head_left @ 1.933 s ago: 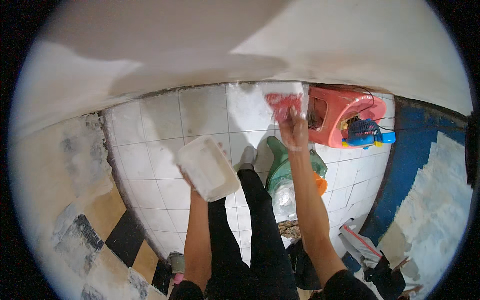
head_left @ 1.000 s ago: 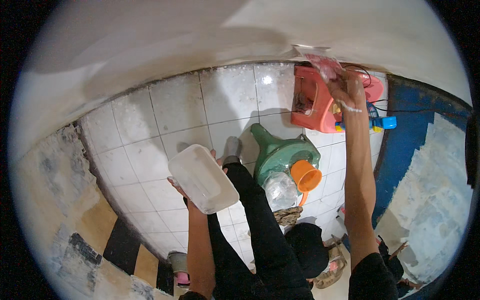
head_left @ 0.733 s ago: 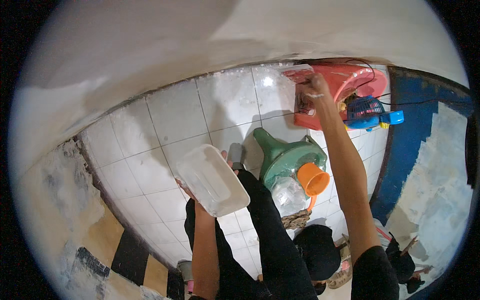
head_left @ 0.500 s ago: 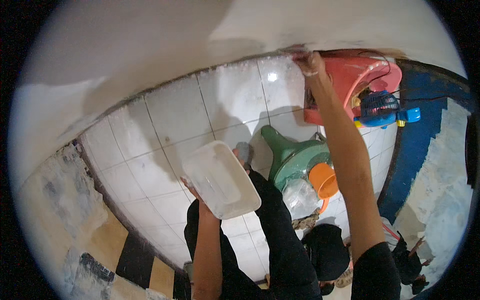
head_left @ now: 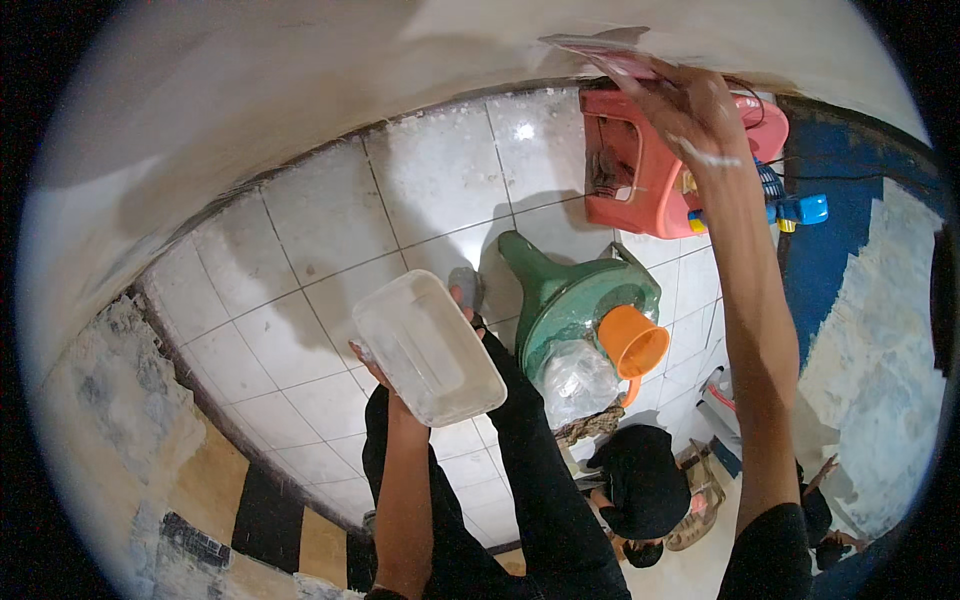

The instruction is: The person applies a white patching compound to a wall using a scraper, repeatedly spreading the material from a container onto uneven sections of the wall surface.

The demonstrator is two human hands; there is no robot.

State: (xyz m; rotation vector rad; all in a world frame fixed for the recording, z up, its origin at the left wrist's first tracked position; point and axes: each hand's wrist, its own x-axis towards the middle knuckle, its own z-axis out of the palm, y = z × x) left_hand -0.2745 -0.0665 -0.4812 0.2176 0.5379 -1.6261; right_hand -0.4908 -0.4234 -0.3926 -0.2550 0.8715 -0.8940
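My left hand (head_left: 372, 362) grips a white rectangular plastic tub (head_left: 430, 335) from below and its sides, the open top facing up. Whitish residue coats its inside. My right arm reaches far up to the pale wall (head_left: 400, 60). There, my right hand (head_left: 700, 105) is closed round a flat putty scraper (head_left: 600, 48), whose thin blade lies against or very close to the wall. White smears mark the right wrist. The scraper is partly hidden by the fingers and blurred.
A pink plastic chair (head_left: 655, 215) bearing a blue fan (head_left: 770, 205) stands by the wall. A green plastic chair (head_left: 545, 290) holds an orange mug (head_left: 633, 340) and a clear plastic bag (head_left: 578, 380). White floor tiles (head_left: 325, 245) lie below. Other people (head_left: 640, 480) are at lower right.
My right hand has swept up the wall and rightward with the scraper, its blade now showing. The tub stays in my left hand. The view has shifted slightly.
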